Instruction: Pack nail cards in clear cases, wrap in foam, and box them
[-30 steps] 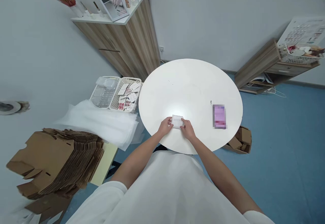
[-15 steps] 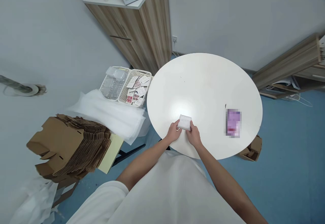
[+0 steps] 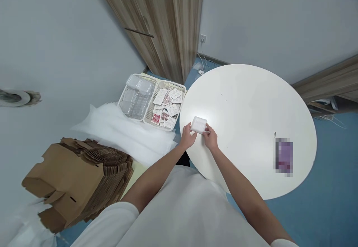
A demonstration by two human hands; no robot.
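Between my two hands is a small white wrapped packet [image 3: 199, 124], roughly square, held over the near left part of the round white table [image 3: 246, 101]. My left hand [image 3: 188, 137] grips its left edge with thumb and fingers. On the opposite side, my right hand [image 3: 210, 137] pinches the lower right edge. What the wrapping covers is hidden from me.
Left of the table stand a white basket of clear plastic boxes [image 3: 137, 96] and another basket holding printed cards [image 3: 173, 109]. Nearer lie white foam sheets [image 3: 131, 135] and stacked flat cardboard boxes [image 3: 75, 180]. A blurred-out purple item [image 3: 284, 155] rests on the table's right.
The view has swung left and down, so the table sits farther right in it. Both hands keep their hold on the white packet, now closer to the table's left edge.
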